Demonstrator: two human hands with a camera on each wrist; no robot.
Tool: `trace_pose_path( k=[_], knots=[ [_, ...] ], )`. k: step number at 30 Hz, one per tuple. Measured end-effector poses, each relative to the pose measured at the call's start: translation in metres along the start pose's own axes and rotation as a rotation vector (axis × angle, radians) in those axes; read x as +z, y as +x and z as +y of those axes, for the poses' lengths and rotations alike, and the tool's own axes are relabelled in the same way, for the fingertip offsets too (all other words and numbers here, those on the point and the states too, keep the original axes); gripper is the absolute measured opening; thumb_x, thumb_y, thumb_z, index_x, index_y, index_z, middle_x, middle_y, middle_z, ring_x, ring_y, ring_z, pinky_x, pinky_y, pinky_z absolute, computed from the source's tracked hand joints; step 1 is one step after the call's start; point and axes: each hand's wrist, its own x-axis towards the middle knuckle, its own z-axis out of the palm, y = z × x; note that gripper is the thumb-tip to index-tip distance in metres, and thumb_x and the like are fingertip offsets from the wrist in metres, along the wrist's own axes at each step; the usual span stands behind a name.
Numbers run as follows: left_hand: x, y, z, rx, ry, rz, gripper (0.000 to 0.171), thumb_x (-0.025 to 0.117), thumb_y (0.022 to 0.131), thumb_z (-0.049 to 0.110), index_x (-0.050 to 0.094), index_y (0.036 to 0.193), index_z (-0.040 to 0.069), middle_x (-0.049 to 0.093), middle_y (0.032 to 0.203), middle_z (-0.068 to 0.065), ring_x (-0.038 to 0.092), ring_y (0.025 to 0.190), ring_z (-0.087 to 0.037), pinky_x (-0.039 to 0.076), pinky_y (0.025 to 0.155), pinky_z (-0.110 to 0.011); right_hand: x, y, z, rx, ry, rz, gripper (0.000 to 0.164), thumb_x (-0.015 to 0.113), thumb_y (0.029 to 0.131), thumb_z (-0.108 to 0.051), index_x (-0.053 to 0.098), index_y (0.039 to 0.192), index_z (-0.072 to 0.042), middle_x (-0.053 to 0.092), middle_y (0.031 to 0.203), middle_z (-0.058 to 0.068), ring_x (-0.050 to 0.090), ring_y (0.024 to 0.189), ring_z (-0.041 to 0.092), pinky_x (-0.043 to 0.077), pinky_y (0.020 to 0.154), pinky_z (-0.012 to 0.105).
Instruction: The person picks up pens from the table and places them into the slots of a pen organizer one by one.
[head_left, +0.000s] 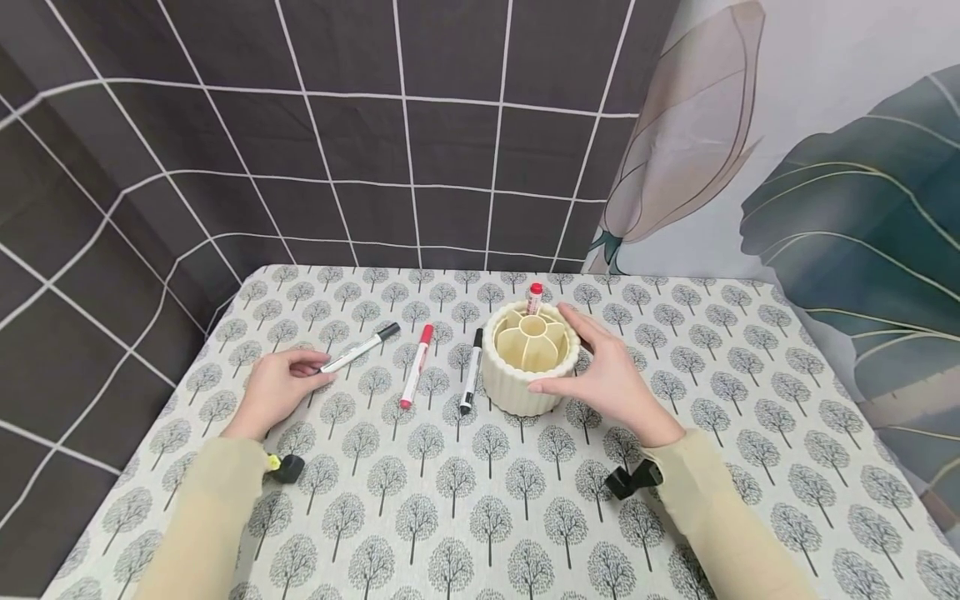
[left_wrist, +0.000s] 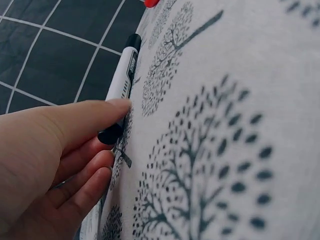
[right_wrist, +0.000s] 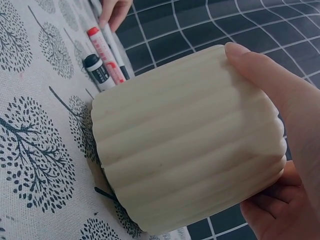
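Observation:
At the left of the head view, my left hand point(head_left: 279, 388) pinches the lower end of a white marker with a black cap point(head_left: 362, 348) between thumb and fingers. In the left wrist view that marker point(left_wrist: 120, 80) lies along the tablecloth, the thumb over its end. My right hand point(head_left: 617, 382) grips a round cream pen holder point(head_left: 517, 390) by its right side, thumb in front and fingers behind. Ribbed walls of the holder fill much of the right wrist view. Inside are petal-shaped compartments, and a red-capped marker point(head_left: 535, 298) stands in a back one.
Between the hands lie a red marker point(head_left: 416, 367) and another black marker point(head_left: 472, 372), the latter close to the holder's left side. A tree-patterned cloth point(head_left: 450, 533) covers the table. Behind it hangs a dark gridded curtain point(head_left: 360, 133), with a leaf-printed one point(head_left: 847, 200) at right.

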Motion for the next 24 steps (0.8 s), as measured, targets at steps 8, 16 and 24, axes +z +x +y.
trace_pose_path(
  k=[8,16,24],
  knots=[
    [0.0014,-0.0006,0.0012,0.019,-0.013,0.026,0.024,0.087,0.082,0.009,0.077,0.102,0.001,0.074,0.084,-0.008,0.067,0.072,-0.019,0.053,0.060,-0.020,0.0007,-0.0007,0.0002,0.003,0.005,-0.002,0.123,0.094,0.062,-0.054,0.029,0.161,-0.020,0.033,0.161,0.001,0.035,0.146,0.031,0.029,0.116,0.060],
    [0.0019,-0.0032,0.0008,-0.002,-0.009,0.032,0.023,0.082,0.088,0.014,0.077,0.107,0.003,0.075,0.089,-0.009,0.070,0.078,-0.021,0.053,0.066,-0.022,0.0001,-0.0008,0.0001,0.008,-0.003,-0.004,0.123,0.094,0.062,-0.055,0.029,0.161,-0.021,0.032,0.162,0.000,0.032,0.147,0.031,0.027,0.117,0.061],
    [0.0013,-0.0032,0.0002,-0.023,-0.025,0.065,0.026,0.080,0.090,0.014,0.075,0.112,0.001,0.075,0.097,-0.016,0.074,0.087,-0.031,0.055,0.070,-0.017,-0.0001,-0.0009,0.0000,0.005,0.004,-0.001,0.124,0.094,0.062,-0.055,0.029,0.161,-0.019,0.033,0.162,0.001,0.032,0.147,0.031,0.026,0.117,0.060]
  ],
)
